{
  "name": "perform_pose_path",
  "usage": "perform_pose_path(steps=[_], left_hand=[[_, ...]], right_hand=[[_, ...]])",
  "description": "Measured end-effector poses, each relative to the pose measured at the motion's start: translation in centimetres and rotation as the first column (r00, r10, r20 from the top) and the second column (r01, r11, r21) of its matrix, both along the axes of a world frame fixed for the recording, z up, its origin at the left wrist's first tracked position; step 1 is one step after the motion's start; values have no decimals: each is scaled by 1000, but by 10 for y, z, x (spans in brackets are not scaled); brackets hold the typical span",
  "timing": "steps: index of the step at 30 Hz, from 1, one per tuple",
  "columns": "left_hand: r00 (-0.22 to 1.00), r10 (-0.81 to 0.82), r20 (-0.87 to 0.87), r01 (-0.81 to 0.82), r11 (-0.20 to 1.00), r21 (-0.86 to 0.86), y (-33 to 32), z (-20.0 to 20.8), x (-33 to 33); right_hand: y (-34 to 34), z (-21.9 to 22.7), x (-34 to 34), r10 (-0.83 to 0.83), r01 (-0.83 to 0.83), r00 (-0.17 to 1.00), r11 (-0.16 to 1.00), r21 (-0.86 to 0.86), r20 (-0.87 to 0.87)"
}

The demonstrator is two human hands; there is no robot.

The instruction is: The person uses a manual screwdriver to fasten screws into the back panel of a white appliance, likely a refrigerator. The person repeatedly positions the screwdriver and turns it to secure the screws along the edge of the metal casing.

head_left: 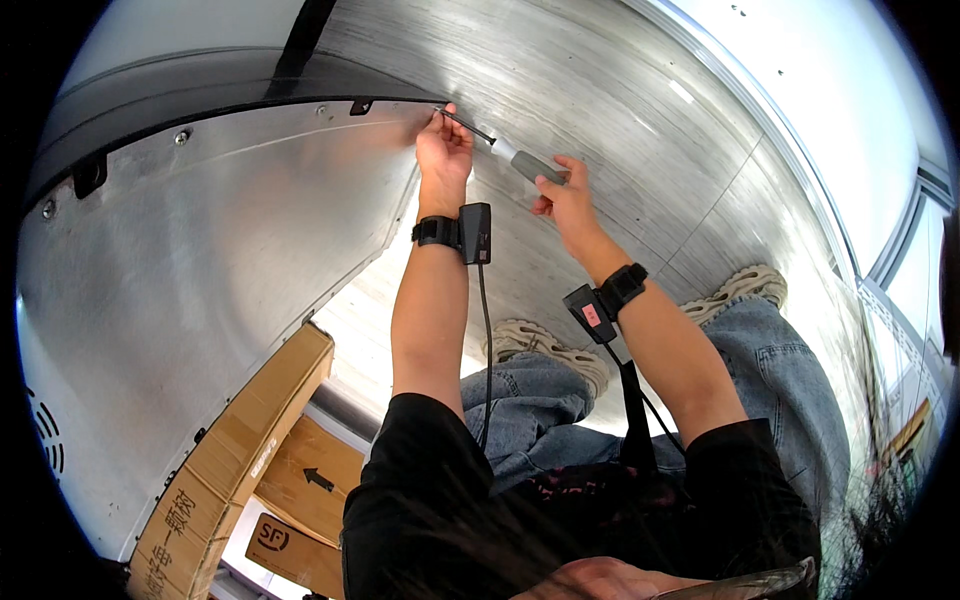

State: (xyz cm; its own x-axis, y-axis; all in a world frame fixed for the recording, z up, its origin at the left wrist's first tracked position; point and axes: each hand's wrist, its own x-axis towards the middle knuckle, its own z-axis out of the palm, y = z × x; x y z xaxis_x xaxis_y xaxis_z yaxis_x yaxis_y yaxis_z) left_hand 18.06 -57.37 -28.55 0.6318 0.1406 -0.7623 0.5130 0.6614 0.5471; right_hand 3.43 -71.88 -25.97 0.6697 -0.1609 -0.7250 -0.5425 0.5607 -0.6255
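My right hand (570, 205) grips the rear end of a screwdriver (532, 167) with a grey handle and a long dark shaft. The shaft points up and left to the far corner of a large silver metal panel (250, 220). At that corner my left hand (445, 150) is closed, its fingertips pinched around the screwdriver's tip. Whatever small thing they hold there is hidden. Screws, one of them a bright screw (181, 137), sit along the panel's upper edge, below a black rim (230, 104).
A long cardboard box (235, 450) leans along the panel's near side, with another brown carton (320, 465) beside it. Grey wood-look floor (640, 110) spreads beyond my hands. My shoes (545, 350) are close by. Cables (485, 350) hang from both wrist devices.
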Motion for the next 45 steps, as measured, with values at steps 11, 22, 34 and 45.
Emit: perform_pose_path(steps=[11,22,34,45], left_hand=[[1000,-9,19,9,1000,-25,3,-5,0],[1000,-10,20,11,999,-34,-4,1,-4],[999,-13,45,16,998,-55,-3,-3,-4],[1000,5,20,-4,998,-57,-7,-2,-4]], right_hand=[[-3,2,-1,54,-53,998,998,47,-17],[-12,1,2,138,-135,986,990,32,-98],[-10,5,-3,193,-194,981,981,-2,-34],[-19,13,-2,298,-295,952,954,52,-69]])
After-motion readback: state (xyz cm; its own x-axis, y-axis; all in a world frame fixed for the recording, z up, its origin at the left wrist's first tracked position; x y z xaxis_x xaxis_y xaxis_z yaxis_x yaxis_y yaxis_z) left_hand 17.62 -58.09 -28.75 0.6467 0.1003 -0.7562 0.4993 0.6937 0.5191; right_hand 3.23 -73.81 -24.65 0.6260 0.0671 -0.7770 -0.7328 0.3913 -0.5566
